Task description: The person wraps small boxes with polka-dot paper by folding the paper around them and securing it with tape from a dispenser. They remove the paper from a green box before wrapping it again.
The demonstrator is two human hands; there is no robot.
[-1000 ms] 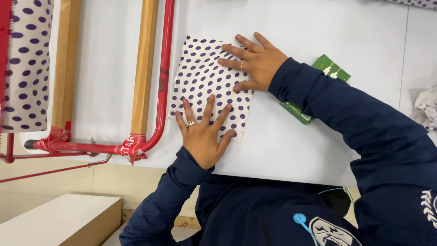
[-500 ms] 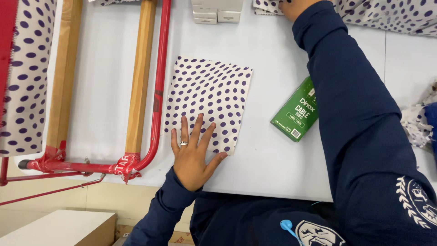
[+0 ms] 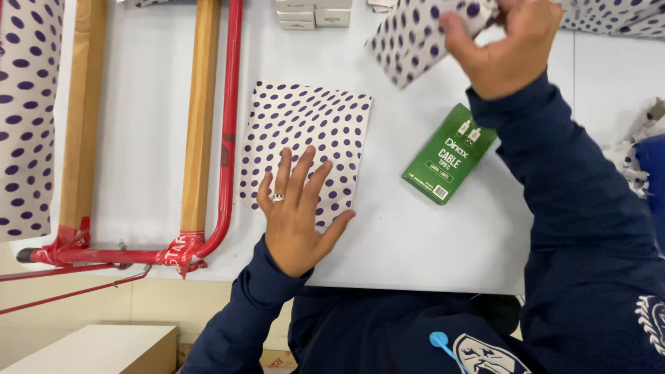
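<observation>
While both hands are busy, status as seen from the head camera:

left hand point(image 3: 298, 218): flat, palm down, fingers spread wide, pressing the lower edge of the folded polka-dot sheet; ring on one finger; grips nothing.

folded polka-dot sheet point(image 3: 308, 131): white paper with purple dots, lies flat on the white table, roughly rectangular, just right of the red tube. Left fingertips cover its bottom part, the rest is bare.

right hand point(image 3: 509, 45): raised at the top of the view, fingers curled tight on a second dotted sheet, pinching its upper corner.

second dotted sheet point(image 3: 415, 38): same purple-dot pattern, lifted off the table, hangs tilted from the right hand; top edge runs out of view.

green box point(image 3: 449, 154): small flat carton, white print and a barcode label, lies tilted on the table between the folded sheet and the right sleeve; apart from both hands, close to the sleeve.

white table point(image 3: 415, 242): bears everything; near edge runs along the person's body.

red tube point(image 3: 228, 125): metal frame, runs along the table and bends at the near left corner, taped there.

wooden slats point(image 3: 201, 111): two, parallel to the red tube, left of it.

dotted stock, left point(image 3: 28, 111): wide strip of the same paper at the left edge.

small white boxes point(image 3: 312, 12): stacked at the far edge, well apart from both hands.

sleeves point(image 3: 582, 208): dark navy.
</observation>
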